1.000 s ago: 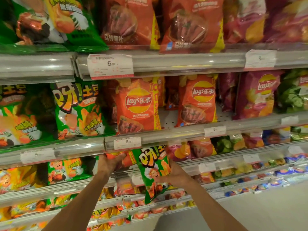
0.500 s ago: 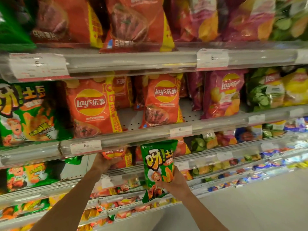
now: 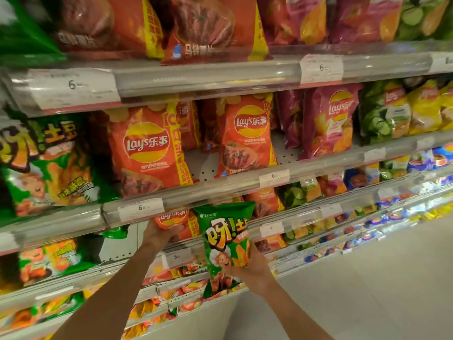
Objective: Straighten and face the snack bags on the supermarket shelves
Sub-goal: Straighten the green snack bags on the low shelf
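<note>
Two hands: both were at the third shelf down, each closed on a bag.
Right fingers: wrapped from behind around the lower half of the green snack bag (image 3: 226, 244), thumb side hidden; the right hand (image 3: 252, 266) was clamped on it.
Left fingers: curled over the lower edge of an orange Lay's bag (image 3: 172, 220) just left of the green bag; the left hand (image 3: 159, 235) gripped it, though how tightly I could not tell.
Green bag position: held in the air in front of the shelf edge (image 3: 301, 217), clear of the row, its top just under the price strip above.
Long axis: upright, tilted slightly, print facing out.
Key relation: other green bags (image 3: 49, 163) of the same print stood up and well to the left of the held bag, so it probably belongs there; the right hand already had it, the left was nearer that side.
Look of the bag: glossy green film, puffed, orange lettering, cartoon figure low on the front, crimped top seam.
</note>
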Available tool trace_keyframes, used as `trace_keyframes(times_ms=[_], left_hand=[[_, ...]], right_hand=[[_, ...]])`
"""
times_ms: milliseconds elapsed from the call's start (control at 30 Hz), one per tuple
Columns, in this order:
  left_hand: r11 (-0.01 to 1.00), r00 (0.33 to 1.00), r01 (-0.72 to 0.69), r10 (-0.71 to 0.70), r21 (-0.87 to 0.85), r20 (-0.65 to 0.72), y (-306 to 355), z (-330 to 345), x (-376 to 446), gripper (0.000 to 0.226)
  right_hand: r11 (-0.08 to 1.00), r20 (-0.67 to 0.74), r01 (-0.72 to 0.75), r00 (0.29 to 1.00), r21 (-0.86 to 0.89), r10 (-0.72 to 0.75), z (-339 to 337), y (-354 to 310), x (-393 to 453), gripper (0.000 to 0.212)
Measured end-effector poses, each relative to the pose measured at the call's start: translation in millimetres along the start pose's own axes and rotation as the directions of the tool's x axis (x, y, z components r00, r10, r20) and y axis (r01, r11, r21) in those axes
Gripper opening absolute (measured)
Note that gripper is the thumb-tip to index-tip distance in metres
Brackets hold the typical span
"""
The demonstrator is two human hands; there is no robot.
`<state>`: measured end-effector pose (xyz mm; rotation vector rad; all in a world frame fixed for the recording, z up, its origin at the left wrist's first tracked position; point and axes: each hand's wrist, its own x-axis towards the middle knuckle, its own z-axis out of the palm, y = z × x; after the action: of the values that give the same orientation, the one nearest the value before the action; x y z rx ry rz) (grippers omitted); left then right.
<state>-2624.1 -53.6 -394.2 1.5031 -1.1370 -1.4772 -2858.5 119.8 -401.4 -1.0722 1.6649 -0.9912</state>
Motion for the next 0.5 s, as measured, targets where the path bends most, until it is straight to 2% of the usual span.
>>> trace_keyframes(times_ms=[133,267,300,400,433,500], left_hand=[[0.999,1.000,-0.018,0.017,0.050,0.017,0,-9,2,0.068],[0.992,0.997,-0.006,-0.004,0.124,0.080,3,-13,1,0.076],[0.992,0.996,-0.010,-0.001,0.127,0.090,2,-15,0,0.075],[0.990,0.987,-0.023,0.001,0.136,0.162,-6,-34,-12,0.053],[0.980,0.989,-0.039,0.010,0.196,0.148,-7,-44,-17,0.047],[0.853,0.990,-0.137,0.131,0.503,0.048,-11,-69,-27,0.044]], right_hand=[[0.999,-0.034,0.007,0.999,-0.031,-0.008,13,-7,-11,0.071],[0.999,-0.075,-0.009,0.997,-0.042,0.006,27,-15,-19,0.081],[0.999,-0.077,-0.014,0.997,-0.049,0.011,31,-17,-21,0.080],[0.999,-0.054,0.001,0.999,-0.046,-0.004,49,-23,-22,0.075],[0.999,-0.044,0.017,0.999,-0.043,-0.019,57,-26,-22,0.075],[0.998,-0.016,0.048,0.999,-0.049,-0.049,76,-33,-22,0.077]])
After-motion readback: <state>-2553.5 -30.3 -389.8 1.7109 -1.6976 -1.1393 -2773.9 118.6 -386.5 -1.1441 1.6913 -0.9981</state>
